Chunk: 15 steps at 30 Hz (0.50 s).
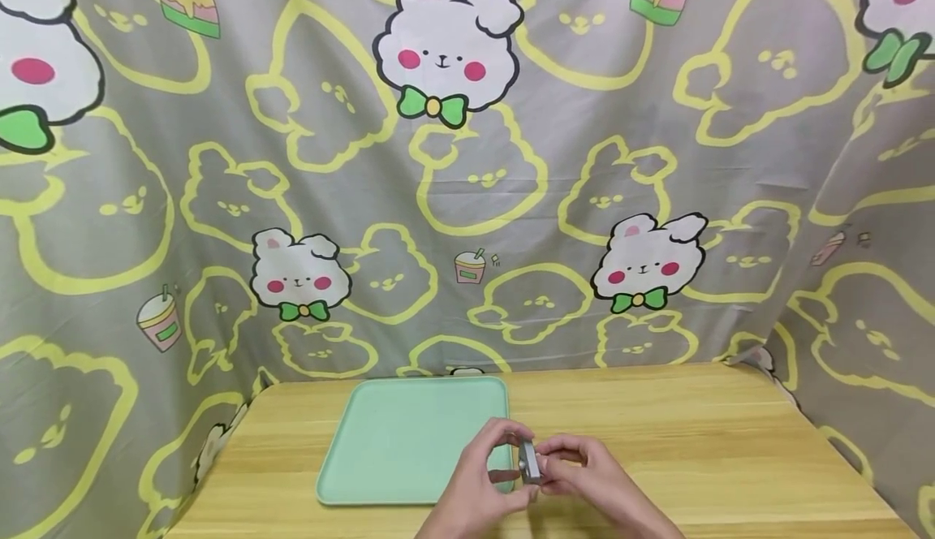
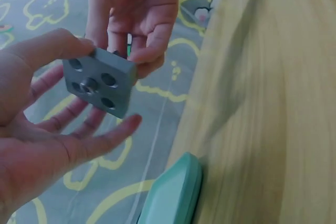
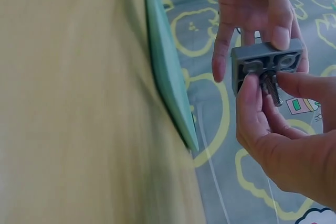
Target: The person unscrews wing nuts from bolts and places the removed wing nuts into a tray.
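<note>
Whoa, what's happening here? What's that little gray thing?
A person is holding a small gray block up in both hands. The left hand grips its edges, and the right hand has its fingers around a threaded bolt sticking out. A green tray lies on the wooden table.

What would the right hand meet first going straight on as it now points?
The right hand would first meet the grey block at its grip, then likely the left hand; depth is unclear.
</note>
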Available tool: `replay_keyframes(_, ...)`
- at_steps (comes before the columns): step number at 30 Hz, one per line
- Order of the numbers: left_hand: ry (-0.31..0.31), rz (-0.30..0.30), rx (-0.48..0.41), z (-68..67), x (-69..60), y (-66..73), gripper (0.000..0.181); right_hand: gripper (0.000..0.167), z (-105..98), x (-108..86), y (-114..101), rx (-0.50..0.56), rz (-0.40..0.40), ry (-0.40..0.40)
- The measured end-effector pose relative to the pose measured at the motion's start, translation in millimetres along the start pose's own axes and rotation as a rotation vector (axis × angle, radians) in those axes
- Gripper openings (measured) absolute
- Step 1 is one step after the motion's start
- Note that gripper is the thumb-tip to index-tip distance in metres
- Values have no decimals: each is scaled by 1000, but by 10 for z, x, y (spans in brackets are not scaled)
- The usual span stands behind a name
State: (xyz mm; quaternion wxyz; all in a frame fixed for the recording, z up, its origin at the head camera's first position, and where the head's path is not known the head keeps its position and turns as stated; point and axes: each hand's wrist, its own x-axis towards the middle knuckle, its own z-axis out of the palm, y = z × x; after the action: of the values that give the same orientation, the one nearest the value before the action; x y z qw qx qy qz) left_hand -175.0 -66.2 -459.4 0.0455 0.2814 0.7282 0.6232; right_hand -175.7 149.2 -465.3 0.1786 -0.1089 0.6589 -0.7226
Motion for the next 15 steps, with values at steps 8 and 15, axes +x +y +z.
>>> replay_keyframes(8,-6,114,-146,-90,32,7,43,32,19,60,-100,131,33,-52)
replay_keyframes(15,0,44,-136,-104,82,16,36,29,-17,86,-155,137,33,-45)
